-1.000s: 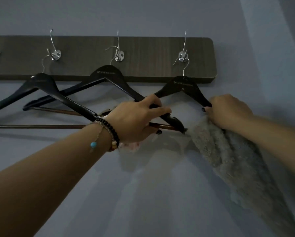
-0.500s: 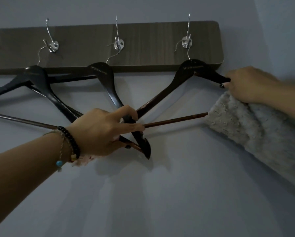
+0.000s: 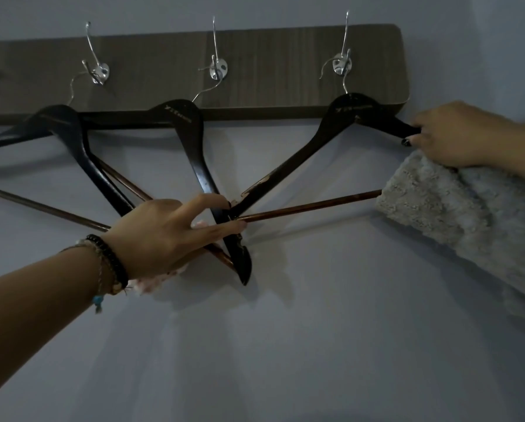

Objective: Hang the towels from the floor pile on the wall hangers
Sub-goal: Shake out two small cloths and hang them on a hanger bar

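1. Now, head view: the right-hand hanger (image 3: 343,117) on the wall rack (image 3: 270,56) has swung from level to tilted, its right tip raised
2. Left hand (image 3: 166,236): fingers (image 3: 224,228) curled on the hanger's lower left end where the rod (image 3: 310,205) meets it
3. Right hand (image 3: 450,135): fingers closed on the raised tip, also gripping the grey towel (image 3: 456,205), whose edge now covers the rod's right end
4. Judgement: threading has begun; the towel still needs pulling along the rod

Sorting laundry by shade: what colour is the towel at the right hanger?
Light grey towel, fluffy, seen in the head view.
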`<state>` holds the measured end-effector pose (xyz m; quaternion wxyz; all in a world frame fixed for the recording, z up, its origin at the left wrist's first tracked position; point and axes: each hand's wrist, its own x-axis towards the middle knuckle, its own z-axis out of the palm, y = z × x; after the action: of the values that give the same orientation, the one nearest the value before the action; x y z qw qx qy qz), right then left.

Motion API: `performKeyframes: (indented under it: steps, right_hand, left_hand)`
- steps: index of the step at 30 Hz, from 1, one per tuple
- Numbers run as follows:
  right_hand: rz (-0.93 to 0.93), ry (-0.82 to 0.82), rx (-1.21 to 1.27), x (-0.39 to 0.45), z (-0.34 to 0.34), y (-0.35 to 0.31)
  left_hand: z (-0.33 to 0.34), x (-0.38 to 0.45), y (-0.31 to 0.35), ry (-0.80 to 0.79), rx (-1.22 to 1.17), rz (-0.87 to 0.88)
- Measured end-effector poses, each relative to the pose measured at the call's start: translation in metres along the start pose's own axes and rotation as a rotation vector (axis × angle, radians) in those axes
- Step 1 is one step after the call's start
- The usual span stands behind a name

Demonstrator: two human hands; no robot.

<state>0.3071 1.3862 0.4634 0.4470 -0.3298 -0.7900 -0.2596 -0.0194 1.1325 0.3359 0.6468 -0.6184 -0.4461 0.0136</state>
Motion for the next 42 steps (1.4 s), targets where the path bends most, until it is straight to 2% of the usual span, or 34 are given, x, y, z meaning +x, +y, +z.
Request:
performKeyframes:
  steps: [7,15,22,26,29,35,38,40,42]
  right_hand:
    - [0.006,0.024,0.057,-0.003,-0.003,-0.001]
    - [0.021,0.024,0.091,0.003,-0.010,0.003]
    - [-0.015,-0.046,0.048,0.009,-0.025,0.007]
    - [-0.024,-0.044,0.083,0.005,-0.029,0.006]
    - [-0.005,-0.050,0.093,0.000,-0.023,0.000]
    - [0.103,-0.009,0.174,-0.011,-0.010,-0.007]
    - [0.129,-0.015,0.178,-0.019,-0.008,-0.012]
    - [0.147,0.002,0.183,-0.027,-0.005,-0.015]
    - [0.154,0.048,0.178,-0.036,-0.003,-0.019]
  left_hand:
    - [-0.019,0.006,0.000,0.004,-0.014,0.044]
    - [-0.037,-0.001,0.000,0.097,0.034,0.028]
    - [-0.056,-0.001,-0.001,0.122,0.032,0.014]
    - [-0.048,-0.003,0.003,0.218,0.043,0.007]
    - [-0.033,0.003,0.018,0.319,0.001,-0.169]
    - [0.002,0.029,0.064,0.455,-0.275,-0.736]
    - [0.009,0.034,0.075,0.365,-0.412,-0.989]
    - [0.004,0.033,0.080,0.267,-0.473,-1.047]
    - [-0.005,0.029,0.082,0.270,-0.612,-1.108]
